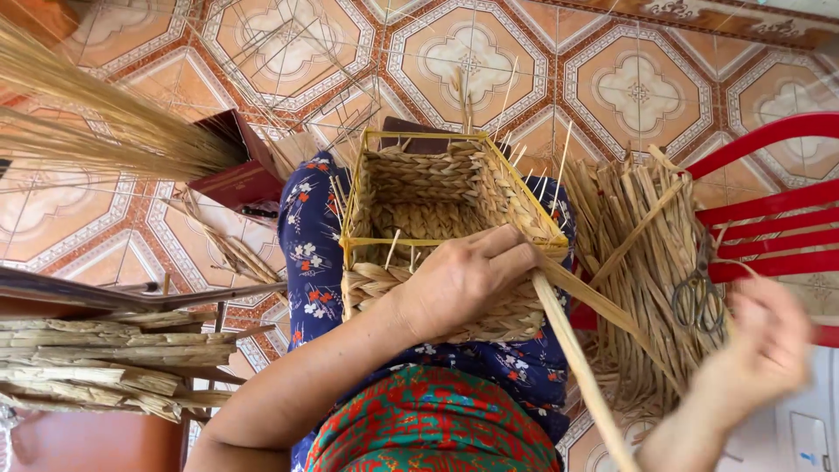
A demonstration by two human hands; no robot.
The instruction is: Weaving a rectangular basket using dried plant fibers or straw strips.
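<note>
One half-woven basket [441, 232] on a yellow wire frame sits mid-frame on the lap, and the left hand [459, 280] is pressed closed over its near wall. The right hand [765, 345], lower right, is blurred, so I cannot tell its grip, though one long straw strand [581, 371] runs from the basket toward the lower edge. One pair of scissors [699, 297] lies on one straw bundle [638, 262] at right.

tan woven basket [437, 188], yellow frame [419, 135], red chair [769, 210]

Left hand [459, 280]: my fingers press the woven basket [437, 197] on my lap, at its yellow wire frame [419, 240].
Right hand [765, 345]: blurred, near scissors [699, 297] on straw bundle [638, 262].
</note>
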